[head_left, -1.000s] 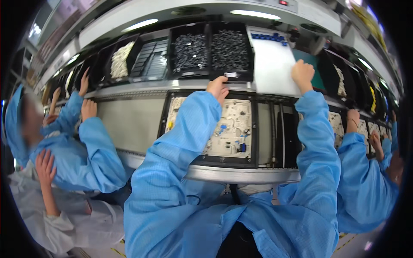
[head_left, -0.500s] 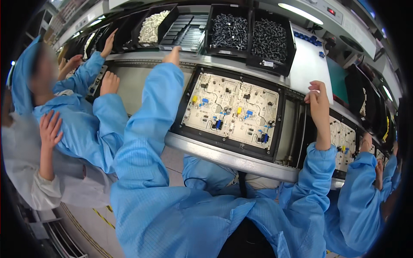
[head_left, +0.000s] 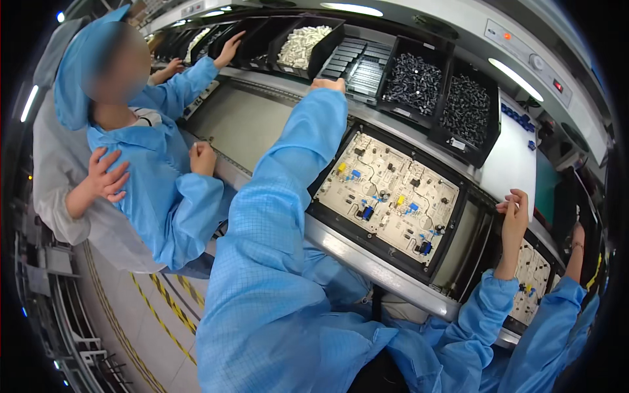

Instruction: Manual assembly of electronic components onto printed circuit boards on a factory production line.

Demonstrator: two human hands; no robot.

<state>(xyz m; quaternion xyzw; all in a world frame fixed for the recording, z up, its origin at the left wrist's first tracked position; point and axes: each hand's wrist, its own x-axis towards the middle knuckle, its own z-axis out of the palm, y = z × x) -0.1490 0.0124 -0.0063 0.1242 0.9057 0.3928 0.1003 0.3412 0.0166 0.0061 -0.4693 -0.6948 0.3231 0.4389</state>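
My left hand (head_left: pixel 329 84) reaches to the near left corner of a clear tray (head_left: pixel 368 73) of dark rectangular parts. Its fingers bend down and their tips are hidden, so any part in them cannot be made out. Held above the rail on the right, my right hand (head_left: pixel 515 204) has loosely curled fingers, apart, with nothing in them. Between my arms lies a black frame (head_left: pixel 367 240) holding pale circuit boards (head_left: pixel 386 185) fitted with blue, yellow and black components.
Behind the frame stand a bin of white parts (head_left: pixel 303 46) and two bins of small black parts (head_left: pixel 414 82) (head_left: pixel 465 108). Blue parts (head_left: pixel 517 118) lie on a white surface (head_left: pixel 508 160). Co-workers in blue (head_left: pixel 147 177) work at left and right; another board (head_left: pixel 531 275) is at right.
The view has swung left, shifting the bench rightward in the picture. My left hand's extended fingers have bent down at the tray. My right hand stays raised near the rail.
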